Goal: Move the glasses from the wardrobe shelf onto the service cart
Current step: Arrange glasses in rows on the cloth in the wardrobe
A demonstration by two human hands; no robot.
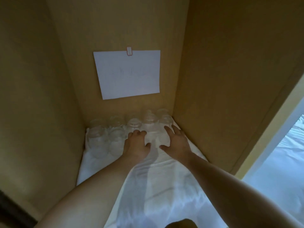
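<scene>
- We reach both hands, left hand (136, 143) and right hand (176, 140), fingers spread and grasping nothing, towards clear upturned drinking glasses (115, 137).
- White cloth liner (164, 178) cushions them.

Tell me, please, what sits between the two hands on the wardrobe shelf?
In the head view, one clear glass stands between the left hand and the right hand on the white cloth; whether either hand touches it is unclear.

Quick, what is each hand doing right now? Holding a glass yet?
Left hand: fingers curl among the glasses; whether it grips one cannot be told.
Right hand: open, fingers spread, holding nothing that can be seen.
</scene>
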